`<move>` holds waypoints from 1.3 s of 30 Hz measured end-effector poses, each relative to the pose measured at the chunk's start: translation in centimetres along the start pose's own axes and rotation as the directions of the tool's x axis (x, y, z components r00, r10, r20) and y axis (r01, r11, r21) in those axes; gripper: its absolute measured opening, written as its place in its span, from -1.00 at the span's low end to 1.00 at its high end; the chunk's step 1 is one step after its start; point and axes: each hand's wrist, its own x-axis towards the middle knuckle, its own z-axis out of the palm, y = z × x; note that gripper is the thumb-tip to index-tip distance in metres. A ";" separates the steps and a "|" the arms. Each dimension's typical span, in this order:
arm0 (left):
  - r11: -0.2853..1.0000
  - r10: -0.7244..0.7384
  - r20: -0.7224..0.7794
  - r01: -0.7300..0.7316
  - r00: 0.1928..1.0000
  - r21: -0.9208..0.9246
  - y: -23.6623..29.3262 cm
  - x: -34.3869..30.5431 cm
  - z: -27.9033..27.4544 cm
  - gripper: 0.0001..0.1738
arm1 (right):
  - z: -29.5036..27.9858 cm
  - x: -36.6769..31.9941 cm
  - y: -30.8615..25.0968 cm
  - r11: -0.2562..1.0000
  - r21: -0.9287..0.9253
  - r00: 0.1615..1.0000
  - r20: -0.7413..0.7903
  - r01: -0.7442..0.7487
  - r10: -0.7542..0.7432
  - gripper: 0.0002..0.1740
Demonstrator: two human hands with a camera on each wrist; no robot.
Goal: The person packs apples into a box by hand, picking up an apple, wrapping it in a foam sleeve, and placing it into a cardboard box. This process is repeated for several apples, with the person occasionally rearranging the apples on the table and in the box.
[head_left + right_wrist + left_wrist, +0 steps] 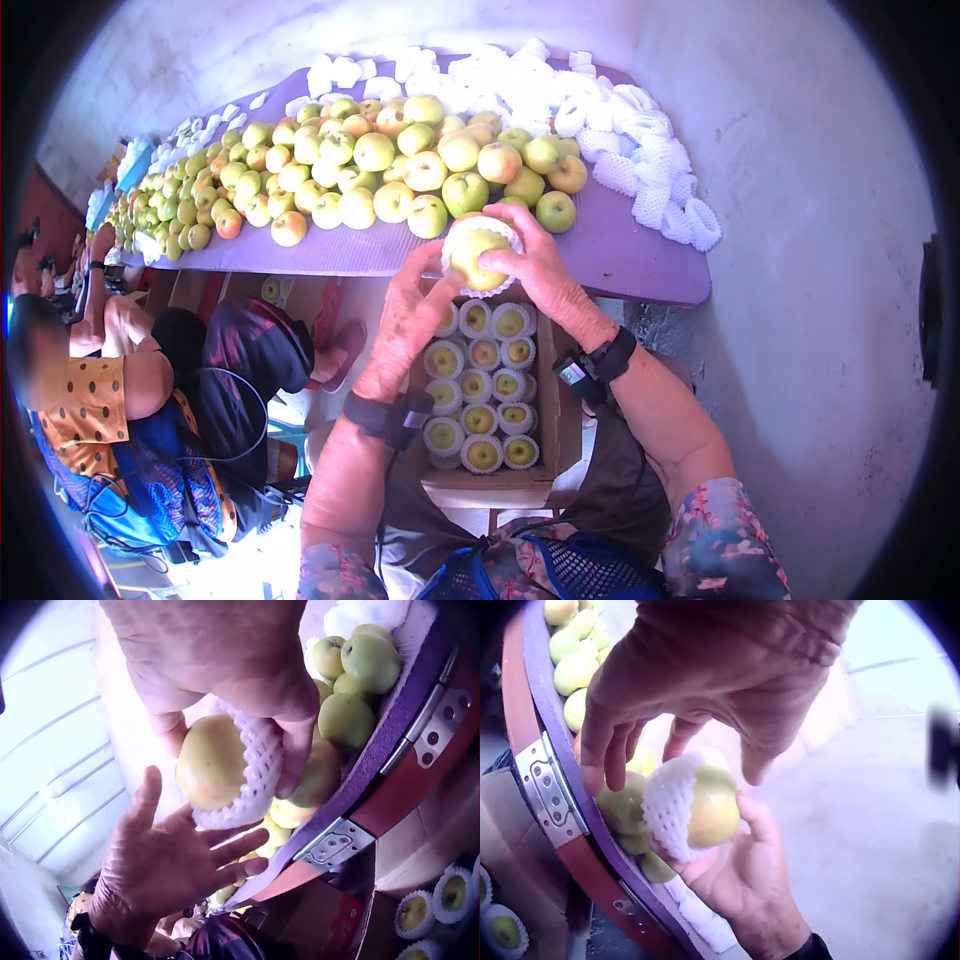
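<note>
My right hand (535, 268) grips a yellow-green apple (478, 256) wrapped in a white foam net (512, 240), thumb on the apple's bare side. In the right wrist view the net (259, 769) covers one side of the apple (211, 761), between thumb and fingers of the right hand (217, 660). My left hand (408, 312) is beside the apple with fingers spread; in the left wrist view the left hand (712, 682) arches over it, fingers relaxed and apart from the thumb. Below, a cardboard box (560, 420) holds rows of netted apples (480, 418).
A heap of loose apples (373, 152) covers much of the purple-topped table (640, 262). White foam nets (640, 140) lie piled along its back and right end. Another person (100, 390) sits at the left, near the table. A wall (800, 250) stands at the right.
</note>
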 end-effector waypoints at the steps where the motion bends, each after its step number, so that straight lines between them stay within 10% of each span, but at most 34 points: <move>1: 0.999 0.043 0.019 -0.042 0.999 -0.029 0.2 0.0 -0.3 -0.32 | -0.1 0.1 -0.2 1.000 0.006 0.999 0.051 0.000 0.000 -0.27; 7: 0.974 -0.090 0.306 0.148 0.948 -0.170 2.2 -0.1 -1.6 -0.12 | 0.1 -0.2 -1.2 0.998 -0.020 0.961 0.268 -0.066 0.069 -0.19; 19: 0.835 -0.008 0.093 0.058 0.996 -0.548 0.9 0.7 -0.6 -0.21 | -1.8 0.0 -1.1 0.977 0.096 0.960 0.229 -0.189 0.164 -0.59; 39: 0.879 -0.030 -0.056 0.000 0.998 -0.478 0.5 0.3 0.8 -0.30 | -0.3 -0.4 -0.3 0.997 0.000 0.997 -0.013 -0.082 0.082 -0.77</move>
